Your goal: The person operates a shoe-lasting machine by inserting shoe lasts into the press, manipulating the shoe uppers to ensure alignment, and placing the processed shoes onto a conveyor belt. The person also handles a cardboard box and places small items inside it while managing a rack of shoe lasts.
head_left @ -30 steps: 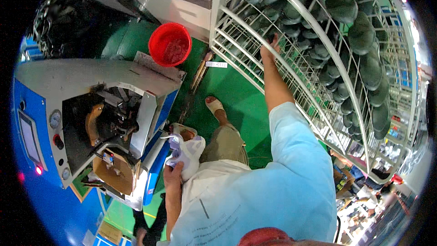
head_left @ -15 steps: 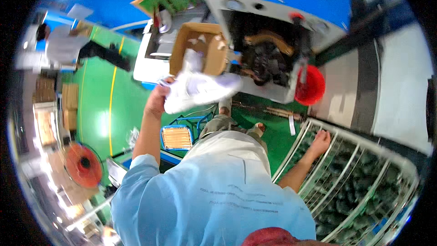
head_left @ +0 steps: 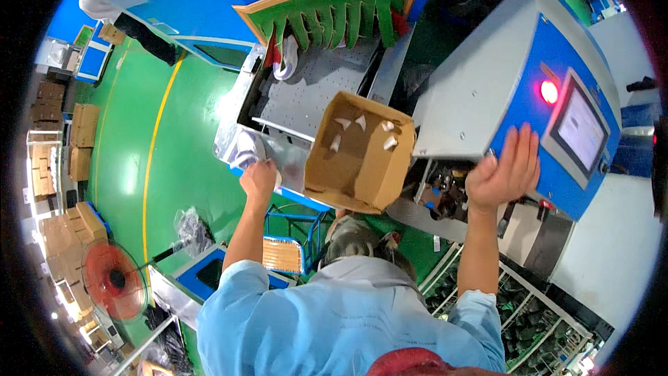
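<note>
My left hand is closed on a white shoe at the near left corner of the metal conveyor end. The hand hides part of the shoe. My right hand is open, its fingers stretched out over the blue front panel of a machine, beside a touchscreen and below a lit red button. Whether the palm touches the panel I cannot tell. Between my hands stands an open cardboard box with several small white pieces inside.
Behind the box, another white shoe lies on the perforated conveyor bed, under green curtain strips. A wire rack of dark pieces stands at the lower right. A stool and a fan are at left.
My left hand has brought the white shoe from above the box's near edge to the conveyor's left corner. My right hand has risen from the rack to the machine panel. The view has turned.
</note>
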{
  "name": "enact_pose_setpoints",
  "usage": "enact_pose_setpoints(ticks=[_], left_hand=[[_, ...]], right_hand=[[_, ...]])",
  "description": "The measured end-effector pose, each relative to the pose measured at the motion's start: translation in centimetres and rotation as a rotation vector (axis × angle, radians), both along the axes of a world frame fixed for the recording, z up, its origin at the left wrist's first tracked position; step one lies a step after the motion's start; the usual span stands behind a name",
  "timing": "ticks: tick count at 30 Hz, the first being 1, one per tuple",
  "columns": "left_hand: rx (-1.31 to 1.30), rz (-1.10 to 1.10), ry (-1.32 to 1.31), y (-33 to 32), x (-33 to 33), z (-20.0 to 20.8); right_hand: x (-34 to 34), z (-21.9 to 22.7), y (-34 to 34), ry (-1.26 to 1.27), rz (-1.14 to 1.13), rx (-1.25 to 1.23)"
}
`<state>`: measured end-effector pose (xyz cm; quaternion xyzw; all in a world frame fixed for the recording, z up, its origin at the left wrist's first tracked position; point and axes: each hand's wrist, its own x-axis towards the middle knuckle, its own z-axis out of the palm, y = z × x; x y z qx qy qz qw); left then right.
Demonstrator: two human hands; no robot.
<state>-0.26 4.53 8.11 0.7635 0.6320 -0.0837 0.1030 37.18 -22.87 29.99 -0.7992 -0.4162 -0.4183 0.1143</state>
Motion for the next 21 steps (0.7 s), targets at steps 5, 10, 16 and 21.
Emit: enact_pose_setpoints(ticks=[5,10,16,21], left_hand=[[-0.118,-0.356,-0.429,15.7,8.6,-9.7],[0.108,-0.097,-0.619,31.4,17.3,-17.0],[0.169,0.095,-0.806,29.7,20.6,-18.6],[-0.048,0.277,-1.082,24.9,21.1,-17.1]], right_hand=[[1.2,-1.8,0.8,-0.165,0.047,0.146],[1.0,-1.3,1.3,-0.229,0.063,-0.022],[0.7,-2.3,0.8,-0.288,-0.038,-0.143],[0.6,-2.3,0.4,-0.26,-0.046,-0.083]])
